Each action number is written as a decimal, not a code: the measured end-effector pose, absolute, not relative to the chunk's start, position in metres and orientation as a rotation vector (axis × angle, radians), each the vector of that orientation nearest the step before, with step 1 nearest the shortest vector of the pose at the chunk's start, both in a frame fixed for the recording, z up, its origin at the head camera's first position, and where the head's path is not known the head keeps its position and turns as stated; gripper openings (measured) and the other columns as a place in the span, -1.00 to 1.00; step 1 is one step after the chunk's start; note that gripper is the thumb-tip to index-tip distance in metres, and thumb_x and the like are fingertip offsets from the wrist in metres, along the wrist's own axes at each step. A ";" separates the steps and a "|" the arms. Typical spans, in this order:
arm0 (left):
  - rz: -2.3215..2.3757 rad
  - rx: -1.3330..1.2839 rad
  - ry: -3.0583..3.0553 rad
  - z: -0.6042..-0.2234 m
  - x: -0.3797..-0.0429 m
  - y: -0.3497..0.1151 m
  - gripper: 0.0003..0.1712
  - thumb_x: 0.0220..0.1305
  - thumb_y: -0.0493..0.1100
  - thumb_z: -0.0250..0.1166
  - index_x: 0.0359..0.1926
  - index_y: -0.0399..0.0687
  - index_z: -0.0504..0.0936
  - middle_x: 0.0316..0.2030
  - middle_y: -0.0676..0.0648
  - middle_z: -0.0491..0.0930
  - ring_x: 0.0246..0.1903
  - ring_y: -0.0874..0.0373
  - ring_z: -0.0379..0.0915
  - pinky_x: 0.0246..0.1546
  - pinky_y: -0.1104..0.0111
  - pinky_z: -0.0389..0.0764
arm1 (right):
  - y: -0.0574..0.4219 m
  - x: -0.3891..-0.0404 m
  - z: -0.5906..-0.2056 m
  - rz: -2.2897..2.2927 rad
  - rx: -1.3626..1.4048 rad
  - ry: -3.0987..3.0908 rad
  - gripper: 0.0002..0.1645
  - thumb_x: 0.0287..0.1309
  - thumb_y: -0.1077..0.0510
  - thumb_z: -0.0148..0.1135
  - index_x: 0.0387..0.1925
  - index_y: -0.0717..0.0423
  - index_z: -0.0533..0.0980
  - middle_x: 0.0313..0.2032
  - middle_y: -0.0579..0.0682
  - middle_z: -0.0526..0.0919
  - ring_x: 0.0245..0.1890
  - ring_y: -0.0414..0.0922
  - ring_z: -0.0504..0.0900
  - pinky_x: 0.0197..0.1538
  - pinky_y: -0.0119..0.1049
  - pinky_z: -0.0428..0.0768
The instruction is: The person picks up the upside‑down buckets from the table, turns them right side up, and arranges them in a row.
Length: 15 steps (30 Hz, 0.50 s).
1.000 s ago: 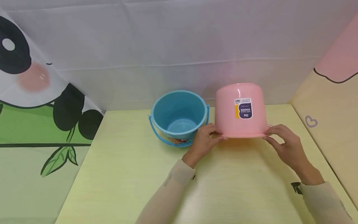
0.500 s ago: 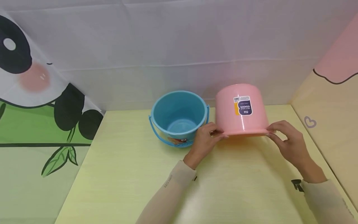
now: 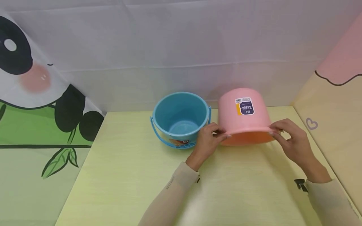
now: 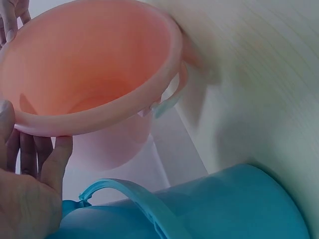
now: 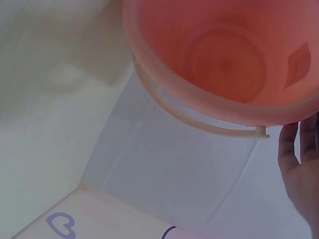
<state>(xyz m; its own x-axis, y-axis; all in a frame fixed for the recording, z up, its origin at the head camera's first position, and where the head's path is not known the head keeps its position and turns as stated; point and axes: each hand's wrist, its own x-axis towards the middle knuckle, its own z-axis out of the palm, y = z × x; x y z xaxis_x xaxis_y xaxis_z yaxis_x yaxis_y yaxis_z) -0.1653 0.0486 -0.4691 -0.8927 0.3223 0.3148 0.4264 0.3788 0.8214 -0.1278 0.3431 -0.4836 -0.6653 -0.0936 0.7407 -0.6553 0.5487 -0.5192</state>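
Observation:
A pink bucket (image 3: 244, 116) with a label on its side is tilted, its mouth toward me and its base toward the back wall. My left hand (image 3: 207, 141) pinches its rim at the left, and my right hand (image 3: 294, 144) pinches the rim at the right. Its bare orange-pink inside (image 4: 89, 59) shows in the left wrist view. A pale handle (image 5: 184, 117) hangs off the rim in the right wrist view. Just left of it a blue bucket (image 3: 181, 113) stands upright, its handle (image 3: 162, 138) lowered to the front, close beside my left hand.
The pale yellow table (image 3: 121, 175) ends at a white cloth wall (image 3: 175, 47) behind the buckets. A cream side panel (image 3: 336, 125) with a heart print runs along the right edge. Printed cartoon cloth (image 3: 25, 125) covers the left side.
The pink bucket's front rim has been raised and the bucket tipped back, so its inside now shows. Both hands rose slightly with the rim. The blue bucket has not moved.

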 end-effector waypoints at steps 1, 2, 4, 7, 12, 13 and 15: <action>-1.548 -0.681 -2.528 -0.469 -0.165 0.049 -0.78 0.22 -0.18 0.58 -0.21 -0.25 0.81 -0.28 -0.12 0.73 -0.24 0.12 0.68 -0.12 0.58 0.67 | 0.344 -0.128 -0.483 1.080 0.600 -2.130 -0.32 0.35 -0.26 0.21 -0.22 0.36 0.68 -0.29 0.00 0.62 -0.19 -0.42 0.47 -0.09 -0.71 0.39; -1.540 -0.675 -2.535 -0.468 -0.165 0.049 -0.77 0.23 -0.17 0.57 -0.20 -0.25 0.81 -0.27 -0.11 0.73 -0.23 0.12 0.68 -0.12 0.58 0.67 | 0.345 -0.128 -0.483 1.081 0.598 -2.141 -0.35 0.37 -0.23 0.23 -0.21 0.36 0.68 -0.28 0.00 0.62 -0.19 -0.41 0.47 -0.10 -0.70 0.39; -1.527 -0.668 -2.547 -0.467 -0.165 0.050 -0.77 0.24 -0.16 0.57 -0.19 -0.23 0.81 -0.26 -0.11 0.74 -0.21 0.12 0.68 -0.12 0.58 0.67 | 0.345 -0.128 -0.482 1.077 0.595 -2.158 -0.50 0.41 -0.09 0.30 -0.19 0.36 0.68 -0.28 0.01 0.63 -0.20 -0.41 0.46 -0.13 -0.67 0.39; -1.492 -0.668 -2.561 -0.465 -0.164 0.051 -0.76 0.26 -0.13 0.56 -0.17 -0.20 0.81 -0.24 -0.09 0.74 -0.20 0.13 0.70 -0.12 0.58 0.67 | 0.346 -0.128 -0.481 1.073 0.590 -2.165 -0.80 0.35 0.23 0.41 -0.18 0.36 0.68 -0.27 0.06 0.64 -0.21 -0.42 0.47 -0.16 -0.67 0.40; -1.472 -0.663 -2.567 -0.461 -0.165 0.053 -0.76 0.27 -0.11 0.55 -0.16 -0.19 0.82 -0.25 -0.07 0.75 -0.21 0.18 0.69 -0.14 0.59 0.66 | 0.348 -0.129 -0.478 1.059 0.578 -2.189 -0.78 0.13 0.53 0.45 -0.17 0.35 0.69 -0.25 0.01 0.64 -0.18 -0.47 0.49 -0.21 -0.70 0.41; -1.477 -0.663 -2.562 -0.459 -0.165 0.054 -0.76 0.27 -0.12 0.55 -0.16 -0.19 0.81 -0.25 -0.07 0.75 -0.22 0.18 0.69 -0.14 0.59 0.65 | 0.349 -0.129 -0.476 1.059 0.575 -2.196 -0.76 0.12 0.54 0.45 -0.16 0.34 0.69 -0.24 -0.04 0.64 -0.18 -0.48 0.50 -0.23 -0.70 0.41; -1.491 -0.657 -2.554 -0.456 -0.165 0.055 -0.78 0.28 -0.14 0.55 -0.16 -0.20 0.81 -0.25 -0.08 0.74 -0.23 0.18 0.68 -0.16 0.58 0.65 | 0.351 -0.130 -0.474 1.073 0.580 -2.207 -0.71 0.09 0.58 0.45 -0.15 0.34 0.70 -0.21 -0.12 0.64 -0.16 -0.49 0.51 -0.19 -0.71 0.44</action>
